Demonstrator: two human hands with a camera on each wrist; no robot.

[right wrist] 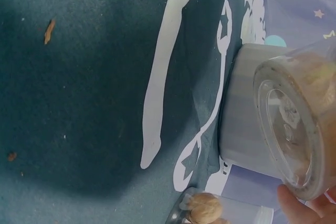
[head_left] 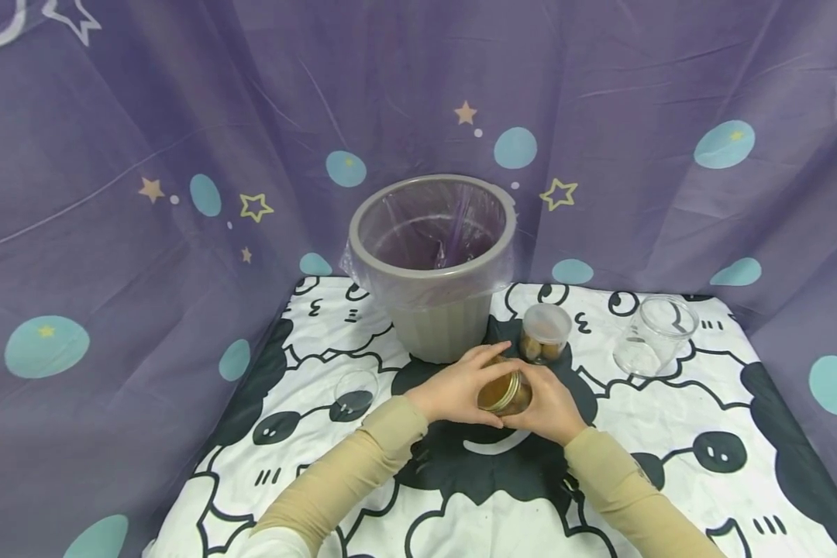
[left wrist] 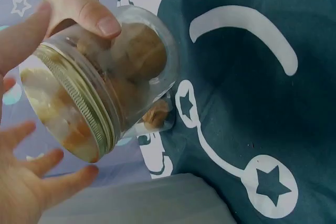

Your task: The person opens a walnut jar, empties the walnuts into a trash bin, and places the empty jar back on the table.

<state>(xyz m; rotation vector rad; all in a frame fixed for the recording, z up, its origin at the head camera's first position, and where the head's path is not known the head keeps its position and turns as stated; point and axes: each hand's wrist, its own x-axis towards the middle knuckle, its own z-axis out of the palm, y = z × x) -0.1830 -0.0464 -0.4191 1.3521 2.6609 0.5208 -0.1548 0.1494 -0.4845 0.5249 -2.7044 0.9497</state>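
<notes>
While the right hand (head_left: 549, 404) grips the jar (left wrist: 131, 72) near the bin (head_left: 439, 333), the left hand (head_left: 455, 389) spreads beside its lid rim (left wrist: 87, 100).

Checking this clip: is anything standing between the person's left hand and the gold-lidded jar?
Nothing visible does. The left hand is spread by the lid of the jar, no object between. The right hand holds the jar's body, and the pale-lidded container stands farther back, outside that gap.

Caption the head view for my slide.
Right hand holds a gold-lidded jar, left hand spread near its lid, in front of a lined gray bin.
</notes>
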